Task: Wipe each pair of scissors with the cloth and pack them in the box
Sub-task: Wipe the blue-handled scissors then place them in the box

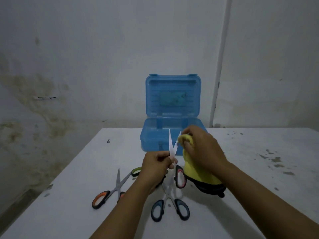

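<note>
My left hand [155, 165] holds a pair of red-handled scissors [180, 176] upright near the pivot, blades spread in a V [171, 144]. My right hand [200, 149] grips a yellow cloth [198, 173] and presses a fold of it against the right blade's tip. The cloth hangs down to the table, dark-edged at the bottom. On the table lie orange-handled scissors [101, 199], blue-handled scissors [170, 207], and a green-handled pair [136, 171], mostly hidden behind my left wrist. The blue plastic box [150, 138] stands open behind my hands, lid upright.
The white table [259, 187] has dark specks and stains on its right side. Its left edge runs diagonally from the far corner towards me. A stained wall rises behind the box, and a white pipe [219, 75] runs up it.
</note>
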